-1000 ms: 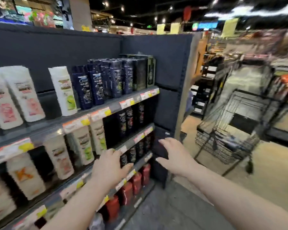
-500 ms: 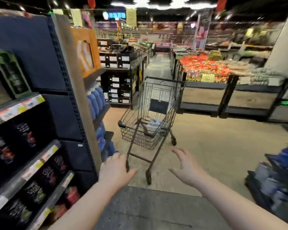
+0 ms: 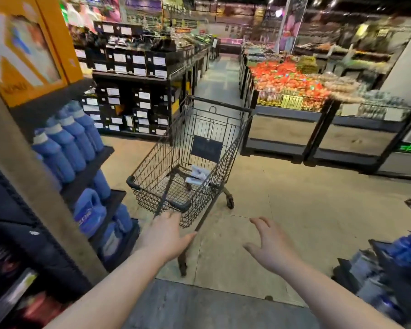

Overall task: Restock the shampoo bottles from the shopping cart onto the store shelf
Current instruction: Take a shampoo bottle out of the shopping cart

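Note:
A dark wire shopping cart [image 3: 152, 176] stands on the tan floor straight ahead. White shampoo bottles [image 3: 198, 175] lie in the bottom of its basket. My left hand [image 3: 164, 237] reaches forward just short of the cart's near end, fingers relaxed and empty. My right hand [image 3: 267, 245] is stretched out to the right of the cart with fingers spread, holding nothing. The store shelf [image 3: 12, 288] with dark and red bottles shows only at the lower left edge.
The shelf's end cap [image 3: 90, 172] on the left holds blue detergent bottles [image 3: 67, 146]. Black displays with white tags [image 3: 133, 96] stand behind the cart. A produce bin [image 3: 292, 100] runs along the right. Blue packs [image 3: 394, 269] sit low at right.
The view has swung from the shampoo shelf to the aisle and cart. The cart now looks nearer and both hands reach toward it.

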A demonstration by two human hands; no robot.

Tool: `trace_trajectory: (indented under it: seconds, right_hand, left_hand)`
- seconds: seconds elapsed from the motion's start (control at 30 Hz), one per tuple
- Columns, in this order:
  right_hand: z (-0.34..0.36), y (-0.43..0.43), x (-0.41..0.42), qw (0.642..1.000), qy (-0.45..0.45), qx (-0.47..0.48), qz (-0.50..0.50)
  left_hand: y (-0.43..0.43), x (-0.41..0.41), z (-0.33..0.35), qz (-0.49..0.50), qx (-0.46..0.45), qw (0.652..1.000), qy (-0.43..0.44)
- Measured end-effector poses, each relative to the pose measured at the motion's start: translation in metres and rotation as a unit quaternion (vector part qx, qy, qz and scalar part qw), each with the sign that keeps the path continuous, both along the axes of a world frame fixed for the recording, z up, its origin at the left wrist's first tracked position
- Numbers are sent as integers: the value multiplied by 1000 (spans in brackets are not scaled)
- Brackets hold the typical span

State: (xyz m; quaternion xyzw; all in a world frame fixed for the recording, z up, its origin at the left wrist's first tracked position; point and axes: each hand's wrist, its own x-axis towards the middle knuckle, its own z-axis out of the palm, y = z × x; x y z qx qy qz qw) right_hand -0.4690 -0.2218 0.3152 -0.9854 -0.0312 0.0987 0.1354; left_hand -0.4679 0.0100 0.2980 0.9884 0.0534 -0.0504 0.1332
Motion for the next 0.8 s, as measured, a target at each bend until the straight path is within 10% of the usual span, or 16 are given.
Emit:
trace_trajectory:
  seconds: [0.8]
  right_hand:
    - [-50,78,475,993,70,-45,83]
  left_hand:
    - [57,447,-47,55,-36,996,62]
